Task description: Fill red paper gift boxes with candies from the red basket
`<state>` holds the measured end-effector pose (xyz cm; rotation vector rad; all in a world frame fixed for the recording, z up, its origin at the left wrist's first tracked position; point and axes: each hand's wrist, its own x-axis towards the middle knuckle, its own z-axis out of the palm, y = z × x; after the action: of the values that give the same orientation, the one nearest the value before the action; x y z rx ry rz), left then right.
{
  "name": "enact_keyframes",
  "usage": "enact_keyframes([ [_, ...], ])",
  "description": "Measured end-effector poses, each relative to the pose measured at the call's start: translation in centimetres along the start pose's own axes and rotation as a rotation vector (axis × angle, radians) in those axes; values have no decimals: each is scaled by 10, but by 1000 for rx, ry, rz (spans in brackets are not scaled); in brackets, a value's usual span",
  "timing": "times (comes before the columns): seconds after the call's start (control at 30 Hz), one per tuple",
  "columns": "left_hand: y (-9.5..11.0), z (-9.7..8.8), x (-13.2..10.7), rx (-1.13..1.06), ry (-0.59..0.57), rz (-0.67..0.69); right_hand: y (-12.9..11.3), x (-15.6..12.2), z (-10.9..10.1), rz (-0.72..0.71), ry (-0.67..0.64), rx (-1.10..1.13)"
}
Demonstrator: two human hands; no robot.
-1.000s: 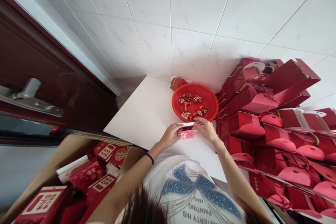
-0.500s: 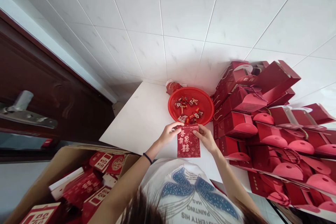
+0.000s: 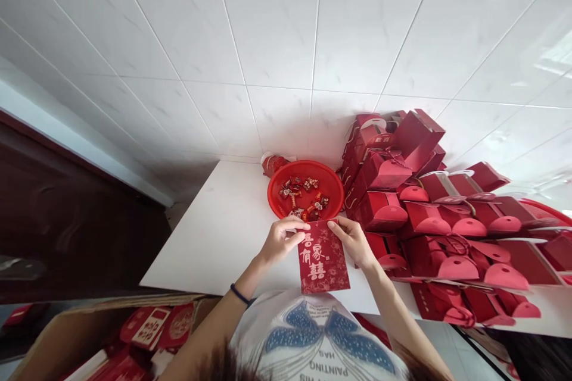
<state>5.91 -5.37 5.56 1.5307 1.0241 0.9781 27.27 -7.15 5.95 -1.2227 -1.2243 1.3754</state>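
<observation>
Both hands hold the top edge of a red paper gift bag (image 3: pixel 324 262) printed with white characters, its printed face toward me. My left hand (image 3: pixel 281 241) pinches the upper left corner between thumb and fingers. At the upper right, my right hand (image 3: pixel 356 242) grips with its thumb on the front face and its fingers mostly hidden behind. Just beyond the bag's top edge is a red plastic basket (image 3: pixel 338 199) containing several small wrapped candies (image 3: pixel 295 195).
The white table (image 3: pixel 203 229) stands against a tiled wall. Stacked red gift boxes (image 3: pixel 388 214) crowd its right side. A red package (image 3: pixel 273 164) lies behind the basket. Below left, a cardboard box (image 3: pixel 58 333) holds more red boxes (image 3: pixel 149 327); a dark door (image 3: pixel 67 214) is at far left.
The view has turned to the right, showing more of the stacked boxes. The bag is tilted slightly more, with both hands still at its top edge.
</observation>
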Motion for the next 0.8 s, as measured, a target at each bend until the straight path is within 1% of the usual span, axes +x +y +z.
enact_keyframes([
  [0.07,7,3,1,-16,-41,4,-8,-6,-5,-12,-1,17],
  [0.13,11,6,2,-39,-50,0,-15,-14,-12,-35,-35,5],
  [0.23,15,10,2,-76,-50,-16,-25,-25,-21,-68,-110,-118],
  [0.3,15,12,1,-101,-64,-31,-30,-31,-26,-91,-130,-225],
  [0.4,15,12,0,-141,-83,-43,-41,-40,-30,-142,-120,-323],
  [0.5,15,8,0,-171,-86,-32,-59,-49,-38,-183,-46,-354],
  [0.57,13,5,0,-179,-71,-36,-73,-56,-48,-214,63,-327],
  [0.63,9,2,-1,-165,-45,-68,-87,-63,-62,-271,231,-291],
  [0.7,0,-1,-2,-116,-17,-110,-99,-69,-79,-367,455,-288],
  [0.8,-21,-4,-6,0,-14,-191,-114,-76,-107,-585,848,-275],
])
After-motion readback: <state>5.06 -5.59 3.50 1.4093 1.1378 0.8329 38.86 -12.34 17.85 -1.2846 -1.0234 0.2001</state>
